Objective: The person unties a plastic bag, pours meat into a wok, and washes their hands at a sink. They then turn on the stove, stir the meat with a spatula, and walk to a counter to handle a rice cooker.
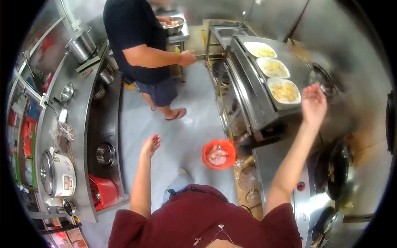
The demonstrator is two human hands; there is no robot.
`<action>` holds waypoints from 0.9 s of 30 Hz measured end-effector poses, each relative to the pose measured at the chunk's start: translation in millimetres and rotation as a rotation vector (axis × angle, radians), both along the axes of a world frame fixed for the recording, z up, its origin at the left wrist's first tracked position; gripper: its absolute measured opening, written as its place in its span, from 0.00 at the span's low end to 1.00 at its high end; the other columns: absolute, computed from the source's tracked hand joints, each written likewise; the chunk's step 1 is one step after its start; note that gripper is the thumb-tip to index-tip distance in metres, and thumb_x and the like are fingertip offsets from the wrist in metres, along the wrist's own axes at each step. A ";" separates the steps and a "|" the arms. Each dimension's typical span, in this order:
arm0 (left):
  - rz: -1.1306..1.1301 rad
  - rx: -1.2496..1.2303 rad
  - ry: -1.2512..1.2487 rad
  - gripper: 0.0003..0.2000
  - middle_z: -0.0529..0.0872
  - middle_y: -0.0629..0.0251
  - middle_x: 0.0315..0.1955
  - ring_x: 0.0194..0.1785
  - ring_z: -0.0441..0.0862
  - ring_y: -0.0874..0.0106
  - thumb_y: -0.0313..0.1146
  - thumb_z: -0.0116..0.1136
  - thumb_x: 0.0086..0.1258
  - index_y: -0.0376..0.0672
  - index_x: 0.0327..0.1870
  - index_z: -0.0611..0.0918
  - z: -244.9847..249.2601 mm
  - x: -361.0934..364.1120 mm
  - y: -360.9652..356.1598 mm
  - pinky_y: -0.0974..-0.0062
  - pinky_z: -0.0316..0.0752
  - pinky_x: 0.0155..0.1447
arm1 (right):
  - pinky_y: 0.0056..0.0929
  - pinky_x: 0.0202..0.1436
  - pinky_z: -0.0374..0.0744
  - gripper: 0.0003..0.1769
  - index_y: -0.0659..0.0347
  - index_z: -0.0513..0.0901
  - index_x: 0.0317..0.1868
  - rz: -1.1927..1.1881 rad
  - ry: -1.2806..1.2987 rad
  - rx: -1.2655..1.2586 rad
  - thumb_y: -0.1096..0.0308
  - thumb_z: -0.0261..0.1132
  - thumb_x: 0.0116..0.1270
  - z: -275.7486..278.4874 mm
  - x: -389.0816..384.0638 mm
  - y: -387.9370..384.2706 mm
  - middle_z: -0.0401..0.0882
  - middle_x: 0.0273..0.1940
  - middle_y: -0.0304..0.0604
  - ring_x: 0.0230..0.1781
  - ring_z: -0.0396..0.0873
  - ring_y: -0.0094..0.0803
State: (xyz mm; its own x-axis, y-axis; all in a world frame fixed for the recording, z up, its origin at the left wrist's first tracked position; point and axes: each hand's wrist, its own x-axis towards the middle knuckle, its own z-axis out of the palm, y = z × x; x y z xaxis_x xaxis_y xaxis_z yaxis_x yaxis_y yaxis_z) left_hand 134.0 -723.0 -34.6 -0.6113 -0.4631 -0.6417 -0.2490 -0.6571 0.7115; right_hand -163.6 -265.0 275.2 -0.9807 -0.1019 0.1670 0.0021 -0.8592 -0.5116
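Note:
My right hand point(314, 106) is raised over the steel counter at the right, palm turned up and fingers loosely bent, with nothing seen in it. Closest to it is a white plate point(285, 101) of yellowish food, the nearest of three plates in a row. Behind the fingers sits a dark round pan point(320, 78). Out over the floor at the left, my left hand point(151, 145) hangs in the air with its fingers stretched and apart, touching nothing. An orange-red basin point(232, 159) holding pale meat stands on the floor between my two arms.
A person in a dark shirt point(132, 37) stands ahead, near a metal bowl point(175, 29). The left shelving bears a rice cooker point(64, 175), a large pot point(81, 47) and a red bucket point(108, 192). Woks point(339, 169) line the right side. A sink point(229, 32) is at the back.

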 end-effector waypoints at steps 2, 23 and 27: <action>0.027 -0.027 0.011 0.08 0.78 0.75 0.30 0.32 0.73 0.80 0.39 0.51 0.64 0.47 0.38 0.76 20.0 -1.1 -29.6 0.78 0.69 0.41 | 0.35 0.48 0.71 0.11 0.65 0.76 0.40 0.024 -0.061 0.025 0.71 0.56 0.57 -3.7 -15.0 -65.2 0.78 0.34 0.44 0.36 0.74 0.34; -0.373 -0.175 0.167 0.12 0.79 0.71 0.34 0.37 0.75 0.79 0.38 0.47 0.67 0.42 0.45 0.75 90.4 -323.0 -109.0 0.81 0.70 0.42 | 0.36 0.40 0.75 0.09 0.60 0.76 0.38 0.249 -0.122 -0.069 0.68 0.53 0.59 -74.5 -276.2 -318.9 0.79 0.30 0.42 0.31 0.77 0.35; -0.445 -0.152 0.218 0.09 0.79 0.71 0.33 0.34 0.75 0.81 0.35 0.46 0.68 0.43 0.42 0.76 102.4 -457.7 -108.2 0.84 0.71 0.39 | 0.37 0.40 0.74 0.08 0.59 0.74 0.36 0.153 -0.232 0.011 0.67 0.54 0.58 -73.7 -366.9 -343.1 0.76 0.29 0.42 0.31 0.74 0.35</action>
